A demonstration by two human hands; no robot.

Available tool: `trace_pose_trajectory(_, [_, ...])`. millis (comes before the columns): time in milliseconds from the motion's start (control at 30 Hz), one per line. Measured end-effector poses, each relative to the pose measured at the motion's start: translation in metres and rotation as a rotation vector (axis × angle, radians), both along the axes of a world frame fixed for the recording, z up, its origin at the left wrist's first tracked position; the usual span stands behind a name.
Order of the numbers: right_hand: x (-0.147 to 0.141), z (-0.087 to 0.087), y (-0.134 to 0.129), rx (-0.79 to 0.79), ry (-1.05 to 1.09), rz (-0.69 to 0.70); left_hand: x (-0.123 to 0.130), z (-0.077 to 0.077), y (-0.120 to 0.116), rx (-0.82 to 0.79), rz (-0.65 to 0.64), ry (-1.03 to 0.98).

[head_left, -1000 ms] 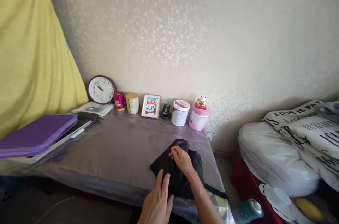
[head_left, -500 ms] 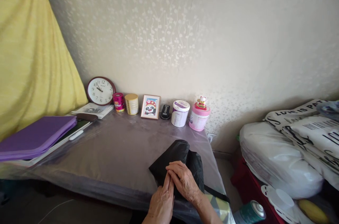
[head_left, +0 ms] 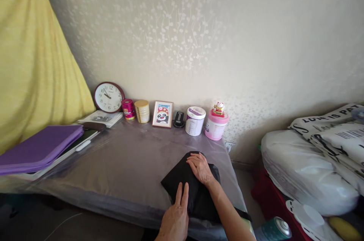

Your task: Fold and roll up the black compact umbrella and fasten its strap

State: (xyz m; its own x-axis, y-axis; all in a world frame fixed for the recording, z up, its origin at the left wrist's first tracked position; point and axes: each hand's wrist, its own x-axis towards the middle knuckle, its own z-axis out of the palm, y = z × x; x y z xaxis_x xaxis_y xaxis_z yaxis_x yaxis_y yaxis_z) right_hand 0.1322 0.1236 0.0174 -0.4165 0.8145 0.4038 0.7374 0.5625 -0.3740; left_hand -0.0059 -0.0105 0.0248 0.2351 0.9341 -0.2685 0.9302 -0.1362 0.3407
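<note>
A folded piece of thin black fabric [head_left: 179, 174] lies near the right front corner of the table, with a black strap [head_left: 242, 213] reaching past the table's right side. My right hand [head_left: 200, 167] rests flat on the far part of the fabric, fingers stretched out. Closer to the front edge, my left hand [head_left: 178, 210] has two fingers extended along the fabric's near side, its other fingers hidden. Neither hand grasps the fabric.
Along the wall stand a clock [head_left: 109, 97], a pink tin [head_left: 128, 109], a yellow-lidded jar [head_left: 142, 112], a panda picture [head_left: 162, 114], a white tub [head_left: 195, 123] and a pink-lidded tub [head_left: 215, 129]. Purple folders [head_left: 42, 146] lie left; a spray can [head_left: 274, 229] stands right.
My right hand has moved away from my left hand, forward onto the far part of the black fabric. The fabric's right fold now lies flatter. My left hand stays near the front edge.
</note>
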Motion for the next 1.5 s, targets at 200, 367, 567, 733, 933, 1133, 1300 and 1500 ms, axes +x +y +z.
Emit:
trace_pose_trajectory(200, [0.005,-0.003,0.028,-0.078,-0.008,-0.135,-0.001,-0.007,0.000,0.028,0.019,-0.038])
trace_pose_trajectory(367, [0.024,-0.004,0.035,-0.081,0.047,-0.377,-0.001,-0.008,-0.001,0.052,0.017,-0.048])
trace_pose_trajectory(567, [0.081,-0.009,0.000,-0.132,0.160,-0.687,-0.006,-0.011,-0.003,0.097,-0.008,-0.126])
trace_pose_trajectory(733, [0.096,-0.022,-0.039,-0.243,0.245,-0.729,-0.011,-0.016,0.000,0.127,0.017,-0.238])
trace_pose_trajectory(933, [0.076,-0.015,-0.056,-0.343,0.545,-0.661,-0.016,-0.004,0.004,0.074,0.029,-0.372])
trace_pose_trajectory(1133, [0.063,-0.009,-0.051,-0.305,0.622,-0.634,-0.017,-0.005,0.006,0.081,0.040,-0.414])
trace_pose_trajectory(1300, [0.070,-0.018,-0.056,-0.298,0.690,-0.642,-0.015,-0.009,0.005,0.091,0.057,-0.358])
trace_pose_trajectory(1500, [0.059,0.000,-0.056,-0.311,0.682,-0.606,-0.012,-0.009,0.000,0.094,0.063,-0.247])
